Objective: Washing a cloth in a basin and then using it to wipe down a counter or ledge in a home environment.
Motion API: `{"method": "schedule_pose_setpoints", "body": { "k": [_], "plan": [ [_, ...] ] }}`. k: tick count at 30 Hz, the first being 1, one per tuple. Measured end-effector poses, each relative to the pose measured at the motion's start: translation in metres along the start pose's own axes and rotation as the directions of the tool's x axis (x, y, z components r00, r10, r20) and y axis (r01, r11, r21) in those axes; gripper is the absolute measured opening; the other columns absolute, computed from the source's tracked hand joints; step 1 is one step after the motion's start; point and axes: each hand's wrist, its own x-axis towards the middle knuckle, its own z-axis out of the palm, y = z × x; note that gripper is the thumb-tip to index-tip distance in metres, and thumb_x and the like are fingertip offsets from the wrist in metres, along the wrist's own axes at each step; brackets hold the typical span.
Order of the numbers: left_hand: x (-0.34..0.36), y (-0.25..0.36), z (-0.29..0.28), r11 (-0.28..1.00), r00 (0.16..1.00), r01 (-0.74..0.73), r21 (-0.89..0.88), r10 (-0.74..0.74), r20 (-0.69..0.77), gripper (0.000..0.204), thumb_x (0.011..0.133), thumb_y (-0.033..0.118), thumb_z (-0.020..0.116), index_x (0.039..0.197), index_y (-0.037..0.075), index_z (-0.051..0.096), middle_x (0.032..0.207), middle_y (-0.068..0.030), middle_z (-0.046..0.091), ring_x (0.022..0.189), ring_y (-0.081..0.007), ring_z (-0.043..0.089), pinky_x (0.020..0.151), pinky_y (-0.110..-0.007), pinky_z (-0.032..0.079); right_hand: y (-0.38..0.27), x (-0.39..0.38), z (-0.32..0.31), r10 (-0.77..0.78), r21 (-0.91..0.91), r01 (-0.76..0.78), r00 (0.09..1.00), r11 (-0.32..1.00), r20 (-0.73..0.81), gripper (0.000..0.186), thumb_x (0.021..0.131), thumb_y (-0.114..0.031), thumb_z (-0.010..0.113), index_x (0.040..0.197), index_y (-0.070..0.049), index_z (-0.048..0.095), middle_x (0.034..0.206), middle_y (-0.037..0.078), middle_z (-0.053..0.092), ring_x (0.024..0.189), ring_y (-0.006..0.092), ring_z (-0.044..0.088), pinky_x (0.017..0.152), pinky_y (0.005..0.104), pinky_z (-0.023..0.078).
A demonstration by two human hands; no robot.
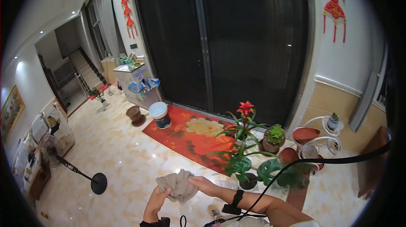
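cable (338,159) crosses at 4 o'clock. cloth (181,186) at 6 o'clock, bunched: left hand (158,199) pinches its 8 o'clock side, right hand (206,186) its 2 o'clock. step, judged: handling cloth; next likely needs firm grips.

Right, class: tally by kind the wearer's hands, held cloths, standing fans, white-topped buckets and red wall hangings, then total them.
Hands (left hand, right hand): 2
Held cloth: 1
Standing fan: 1
White-topped bucket: 1
Red wall hangings: 2
Total: 7
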Motion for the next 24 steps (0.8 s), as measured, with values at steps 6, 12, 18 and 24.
{"method": "schedule_pose_setpoints", "body": {
  "k": [6,12,18,24],
  "plan": [
    [0.042,0.019,-0.064,0.988,0.946,0.007,-0.155,-0.056,-0.318,0.033,0.078,0.004,0.052,0.11,0.0,0.046,0.1,-0.0116,0.057,0.087,-0.0228,0.058,0.07,-0.037,0.051,-0.031,0.085,-0.007,0.107,0.453,-0.135,0.99,0.881,0.087,0.045,0.089,-0.033,0.041,0.121,-0.001,0.039,0.115,0.007,0.048,0.104,0.0161,0.049,0.09,0.031,0.039],
    [0.087,0.05,-0.097,0.991,0.955,0.01,-0.135,-0.049,-0.293,0.03,0.077,0.005,0.054,0.107,-0.001,0.049,0.095,-0.01,0.058,0.082,-0.0192,0.058,0.067,-0.032,0.049,-0.026,0.155,-0.021,0.118,0.321,-0.238,0.928,0.917,0.354,0.045,0.086,-0.031,0.048,0.118,0.001,0.042,0.11,0.005,0.052,0.098,0.0127,0.051,0.085,0.0265,0.041],
    [0.163,0.042,-0.147,0.979,0.987,0.122,0.164,-0.103,-0.122,0.029,0.078,0.014,0.058,0.105,0.002,0.053,0.085,-0.0033,0.058,0.07,-0.0099,0.051,0.06,-0.023,0.042,-0.029,0.207,-0.057,0.187,0.347,-0.26,0.955,0.901,0.232,0.033,0.084,-0.019,0.049,0.111,0.0,0.048,0.104,0.006,0.055,0.091,0.0151,0.055,0.084,0.0278,0.043],
    [0.232,0.035,-0.242,0.957,0.984,0.142,0.254,-0.109,-0.14,0.034,0.081,0.024,0.056,0.107,0.004,0.052,0.093,-0.0021,0.058,0.082,-0.0099,0.051,0.067,-0.026,0.042,-0.049,0.293,-0.086,0.143,0.638,-0.056,0.986,0.768,-0.085,0.033,0.085,-0.02,0.043,0.113,-0.003,0.045,0.11,0.01,0.053,0.1,0.0212,0.051,0.09,0.0343,0.039]
  ]
}}
